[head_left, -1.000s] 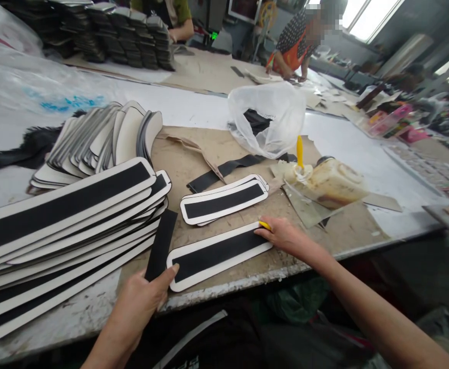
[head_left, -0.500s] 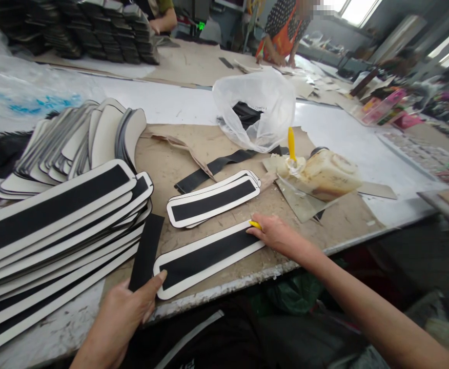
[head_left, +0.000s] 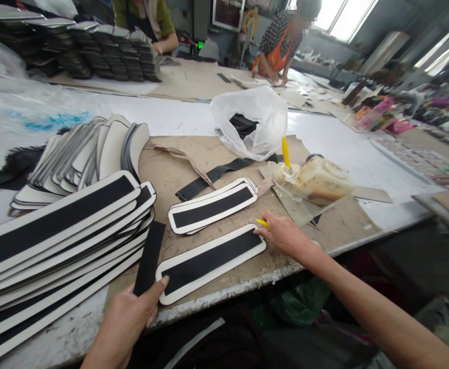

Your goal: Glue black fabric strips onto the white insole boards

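White-bordered black panel (head_left: 211,264) lies at the tabletop's (head_left: 324,133) near edge, probably light and bendable, best held by end margins: left hand's (head_left: 132,310) grip clamped on left end, right hand's (head_left: 284,233) closed around yellow tool (head_left: 262,222).

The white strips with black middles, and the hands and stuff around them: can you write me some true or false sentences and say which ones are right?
1. The left hand has its thumb on one end of the nearest white-edged strip. True.
2. The right hand is holding something red. False: it holds a yellow tool.
3. The plastic bag is empty. False: black material shows inside.
4. A yellow handle sticks up near the stained container. True.
5. The pile of long strips is on the picture's right side. False: it is on the left.
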Motion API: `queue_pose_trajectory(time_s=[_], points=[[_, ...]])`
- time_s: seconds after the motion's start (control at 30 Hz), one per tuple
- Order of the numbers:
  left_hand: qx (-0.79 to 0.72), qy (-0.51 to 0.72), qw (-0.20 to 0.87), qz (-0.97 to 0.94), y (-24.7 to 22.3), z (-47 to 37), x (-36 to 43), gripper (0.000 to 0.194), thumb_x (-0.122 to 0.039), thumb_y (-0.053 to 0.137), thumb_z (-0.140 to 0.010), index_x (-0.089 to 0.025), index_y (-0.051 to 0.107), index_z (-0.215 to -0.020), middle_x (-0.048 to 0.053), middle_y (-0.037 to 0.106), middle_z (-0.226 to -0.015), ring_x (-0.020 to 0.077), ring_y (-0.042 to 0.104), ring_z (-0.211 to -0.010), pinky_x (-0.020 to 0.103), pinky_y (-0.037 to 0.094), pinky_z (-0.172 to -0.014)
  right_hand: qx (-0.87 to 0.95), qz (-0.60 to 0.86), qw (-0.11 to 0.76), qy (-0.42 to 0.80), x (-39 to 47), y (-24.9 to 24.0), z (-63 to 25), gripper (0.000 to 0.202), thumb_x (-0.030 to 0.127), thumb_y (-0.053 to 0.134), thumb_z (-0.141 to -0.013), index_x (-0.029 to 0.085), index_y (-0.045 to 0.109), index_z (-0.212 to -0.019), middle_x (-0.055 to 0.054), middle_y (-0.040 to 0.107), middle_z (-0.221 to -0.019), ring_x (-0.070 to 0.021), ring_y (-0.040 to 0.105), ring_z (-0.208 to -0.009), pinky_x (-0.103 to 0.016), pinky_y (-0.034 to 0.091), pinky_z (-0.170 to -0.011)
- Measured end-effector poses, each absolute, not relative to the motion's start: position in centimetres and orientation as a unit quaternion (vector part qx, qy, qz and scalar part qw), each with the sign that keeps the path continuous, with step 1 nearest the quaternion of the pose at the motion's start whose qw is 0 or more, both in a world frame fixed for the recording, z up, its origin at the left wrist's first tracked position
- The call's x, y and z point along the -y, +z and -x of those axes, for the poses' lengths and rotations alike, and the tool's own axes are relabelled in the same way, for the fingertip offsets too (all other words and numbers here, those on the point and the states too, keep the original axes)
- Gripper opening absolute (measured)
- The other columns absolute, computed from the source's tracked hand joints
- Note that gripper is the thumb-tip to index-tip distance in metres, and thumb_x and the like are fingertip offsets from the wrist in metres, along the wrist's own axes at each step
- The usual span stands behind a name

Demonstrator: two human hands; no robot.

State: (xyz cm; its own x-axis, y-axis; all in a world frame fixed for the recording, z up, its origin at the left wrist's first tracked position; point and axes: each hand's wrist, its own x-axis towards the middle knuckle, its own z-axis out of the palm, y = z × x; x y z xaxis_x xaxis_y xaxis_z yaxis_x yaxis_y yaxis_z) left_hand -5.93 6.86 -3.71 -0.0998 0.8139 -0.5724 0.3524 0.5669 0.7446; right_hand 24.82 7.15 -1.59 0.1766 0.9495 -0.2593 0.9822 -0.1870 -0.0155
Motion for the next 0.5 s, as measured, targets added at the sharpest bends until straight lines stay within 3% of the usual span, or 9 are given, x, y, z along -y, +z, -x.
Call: queue_pose_trajectory(time_s=[0.1, 0.23, 0.5], points=[[-0.701, 0.239, 0.531, -0.412, -3.7, 5.9, -6.8, 0.046, -0.053, 0.063, -0.064, -0.023, 0.036, -0.043, -0.005, 0.033, -0.031, 0.0099, 0.027, -0.035, 0.024, 0.021, -0.043, -0.639, -0.759, 0.006, -0.124, -6.3, -0.9, -25.9, 0.019, 0.037, 0.045, -0.091, 0.020, 0.051, -0.085, -0.006, 0.065, -0.075, -0.0208, 0.062, -0.071, -0.026, 0.035, -0.060], [-0.683, 0.248, 0.543, -0.420, -3.8, 6.2, -6.8, 0.046, -0.050, 0.064, -0.065, -0.022, 0.036, -0.041, -0.004, 0.035, -0.030, 0.0098, 0.029, -0.034, 0.024, 0.022, -0.041, -0.614, -0.763, -0.087, -0.182, -5.8, -1.0, -26.6, 0.031, 0.039, 0.035, -0.093, 0.020, 0.050, -0.073, -0.003, 0.062, -0.068, -0.0175, 0.057, -0.065, -0.026, 0.036, -0.061], [-0.599, 0.316, 0.638, -0.368, -3.9, 6.9, -6.5, 0.041, -0.039, 0.070, -0.064, -0.019, 0.041, -0.043, -0.004, 0.038, -0.031, 0.0062, 0.029, -0.033, 0.021, 0.019, -0.039, -0.552, -0.743, -0.167, -0.341, -6.2, -2.5, -25.0, 0.041, 0.053, 0.048, -0.081, 0.020, 0.039, -0.058, 0.006, 0.038, -0.048, -0.0091, 0.036, -0.044, -0.023, 0.027, -0.043]])
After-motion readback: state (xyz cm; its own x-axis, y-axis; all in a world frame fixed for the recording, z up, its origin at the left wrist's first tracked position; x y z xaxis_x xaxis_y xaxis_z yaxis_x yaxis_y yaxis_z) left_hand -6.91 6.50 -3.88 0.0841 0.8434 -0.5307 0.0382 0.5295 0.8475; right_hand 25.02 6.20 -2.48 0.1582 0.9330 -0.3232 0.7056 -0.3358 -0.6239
